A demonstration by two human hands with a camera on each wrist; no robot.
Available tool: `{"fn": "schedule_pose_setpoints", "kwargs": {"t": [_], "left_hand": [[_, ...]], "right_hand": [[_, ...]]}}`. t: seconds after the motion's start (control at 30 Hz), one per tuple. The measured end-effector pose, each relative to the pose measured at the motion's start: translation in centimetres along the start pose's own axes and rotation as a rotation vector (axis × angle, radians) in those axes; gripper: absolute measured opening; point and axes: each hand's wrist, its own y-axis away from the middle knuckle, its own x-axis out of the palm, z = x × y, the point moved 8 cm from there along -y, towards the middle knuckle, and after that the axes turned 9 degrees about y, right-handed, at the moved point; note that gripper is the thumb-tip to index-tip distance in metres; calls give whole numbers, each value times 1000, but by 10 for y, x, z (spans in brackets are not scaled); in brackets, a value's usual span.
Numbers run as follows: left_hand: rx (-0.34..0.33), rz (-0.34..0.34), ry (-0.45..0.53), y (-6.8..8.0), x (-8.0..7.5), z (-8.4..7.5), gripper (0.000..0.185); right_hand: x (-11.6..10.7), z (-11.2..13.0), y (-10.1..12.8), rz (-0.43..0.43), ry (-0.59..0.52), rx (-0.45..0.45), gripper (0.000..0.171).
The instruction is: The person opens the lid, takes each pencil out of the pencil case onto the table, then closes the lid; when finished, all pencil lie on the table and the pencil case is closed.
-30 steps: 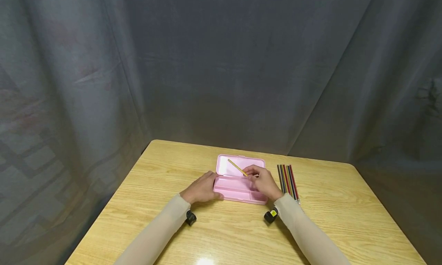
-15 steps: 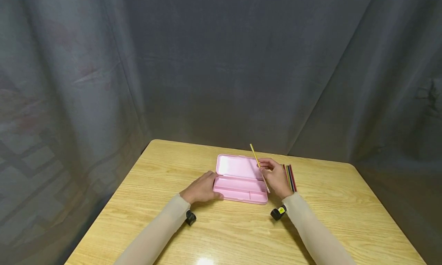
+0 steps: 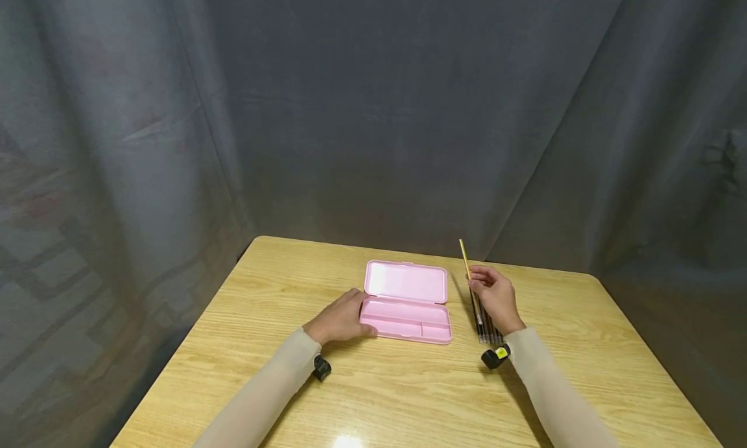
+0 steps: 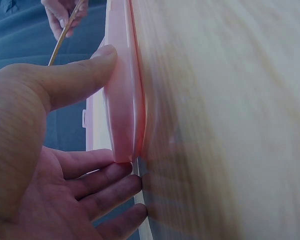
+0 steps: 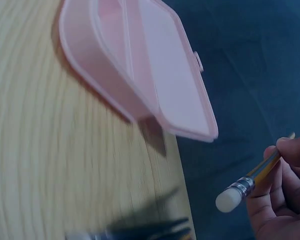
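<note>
While left hand point(image 3: 341, 318) steadies case point(image 3: 406, 308), right hand point(image 3: 496, 297) pinches pencil point(image 3: 465, 259).

**A curtained-off recording booth**

A staged recording corner, not a lived-in room — grey cloth backdrop point(image 3: 373, 111) hangs in folds on every side behind a small wooden table point(image 3: 408, 389), and black cameras point(image 3: 495, 356) are strapped to both wrists.
</note>
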Motion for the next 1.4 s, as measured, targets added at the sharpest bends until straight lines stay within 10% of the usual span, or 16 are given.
{"fn": "schedule_pose_setpoints", "kwargs": {"t": [0.77, 1.4], "left_hand": [[-24, 1, -22, 2, -2, 2, 75], [-28, 7, 10, 1, -1, 4, 76]], "right_hand": [[-60, -57, 1, -103, 193, 184, 36], [-59, -78, 2, 40, 509, 192, 35]]}}
